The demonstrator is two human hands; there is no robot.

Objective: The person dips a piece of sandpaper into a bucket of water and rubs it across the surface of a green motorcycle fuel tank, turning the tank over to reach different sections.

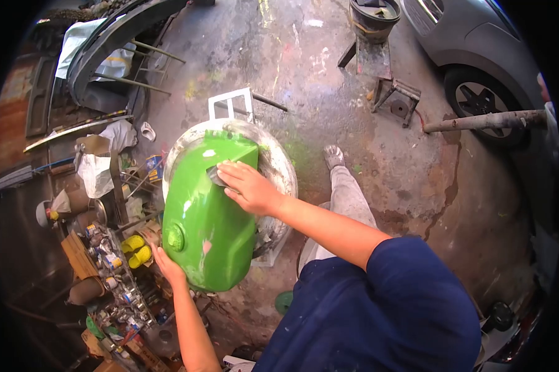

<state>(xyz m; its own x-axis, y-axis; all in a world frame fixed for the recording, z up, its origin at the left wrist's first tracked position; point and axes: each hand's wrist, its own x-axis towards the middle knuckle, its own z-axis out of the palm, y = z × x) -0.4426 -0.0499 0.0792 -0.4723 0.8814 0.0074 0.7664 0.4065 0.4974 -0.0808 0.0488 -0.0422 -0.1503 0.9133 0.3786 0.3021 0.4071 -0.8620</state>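
A green fuel tank (202,204), its paint scuffed and pale in spots, lies with its round cap (176,237) toward the left. Under it is a round, paint-stained white stand (284,167). My right hand (250,188) presses a small dark grey piece of sandpaper (215,176) onto the tank's upper right part, fingers together over it. At the tank's lower left edge, my left hand (169,265) holds its side; part of the fingers is hard to make out.
Yellow clogs (136,251), a cardboard box (79,255) and several small containers crowd the left floor. A grey car (478,37) stands at upper right, near a bucket (375,18) on a bench. A pole (484,121) juts in from the right.
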